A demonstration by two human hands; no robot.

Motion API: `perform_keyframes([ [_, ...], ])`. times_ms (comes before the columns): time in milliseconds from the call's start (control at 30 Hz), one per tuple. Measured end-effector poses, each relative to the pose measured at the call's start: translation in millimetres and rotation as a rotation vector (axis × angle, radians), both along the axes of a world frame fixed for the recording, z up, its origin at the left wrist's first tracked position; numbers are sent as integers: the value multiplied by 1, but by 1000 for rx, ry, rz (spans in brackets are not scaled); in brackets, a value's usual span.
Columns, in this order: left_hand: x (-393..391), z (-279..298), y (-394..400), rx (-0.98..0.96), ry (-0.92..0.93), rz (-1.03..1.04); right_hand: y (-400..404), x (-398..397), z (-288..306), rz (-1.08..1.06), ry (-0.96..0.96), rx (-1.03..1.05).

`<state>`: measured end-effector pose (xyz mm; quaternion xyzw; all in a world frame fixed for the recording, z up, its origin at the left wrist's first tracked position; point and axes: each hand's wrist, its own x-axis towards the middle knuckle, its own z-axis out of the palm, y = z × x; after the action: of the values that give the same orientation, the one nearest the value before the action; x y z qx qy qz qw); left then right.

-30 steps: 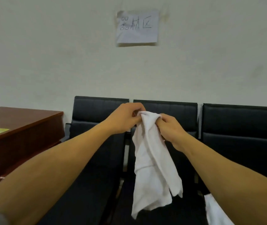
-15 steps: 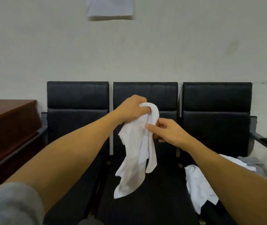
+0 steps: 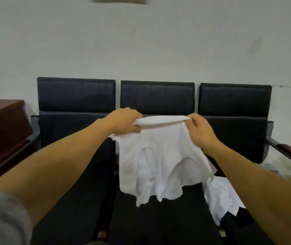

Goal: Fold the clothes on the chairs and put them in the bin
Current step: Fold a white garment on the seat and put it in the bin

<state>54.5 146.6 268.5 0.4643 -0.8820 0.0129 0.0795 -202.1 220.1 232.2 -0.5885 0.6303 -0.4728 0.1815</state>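
Observation:
A small white garment (image 3: 159, 161) hangs spread out in the air above the middle seat of a row of black chairs (image 3: 157, 98). My left hand (image 3: 123, 122) grips its top edge at the left end. My right hand (image 3: 200, 131) grips the same edge at the right end, so the edge is stretched between them. Another white garment (image 3: 220, 197) lies crumpled on the right seat, partly behind my right forearm. A grey piece of clothing (image 3: 270, 167) lies at the far right of that seat. No bin is in view.
A dark red-brown wooden desk (image 3: 1, 121) stands left of the chairs. Armrests (image 3: 289, 152) flank the row on both sides. A pale wall rises behind, with the lower edge of a paper sheet (image 3: 120, 0) at the top.
My hands have drawn apart along the garment's top edge, spreading the bunched cloth wide. The view has tilted down and to the right, showing more of the seats.

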Motion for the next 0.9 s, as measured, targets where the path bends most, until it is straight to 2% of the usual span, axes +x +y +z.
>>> perform_keyframes([
  [133,30,-18,-14,75,175,65,-17,-5,-5,-59,230,42],
  [333,35,-31,-26,100,435,95,-29,-3,-13,-138,248,85],
  [433,27,-30,-31,62,555,178,-28,9,-6,-90,117,186],
  [533,13,-32,-26,-1,459,201,-25,33,6,-25,-256,248],
  [600,2,-38,-8,149,468,54,-23,51,16,0,-492,242],
  [700,-19,-55,37,672,599,-170,-25,74,30,69,-650,221],
  [767,-33,-69,60,850,720,-158,-25,87,34,128,-680,209],
  [833,-47,-80,72,888,909,-49,-25,93,31,190,-650,206],
  [900,-61,-78,74,887,1149,113,-25,90,26,223,-509,202],
])
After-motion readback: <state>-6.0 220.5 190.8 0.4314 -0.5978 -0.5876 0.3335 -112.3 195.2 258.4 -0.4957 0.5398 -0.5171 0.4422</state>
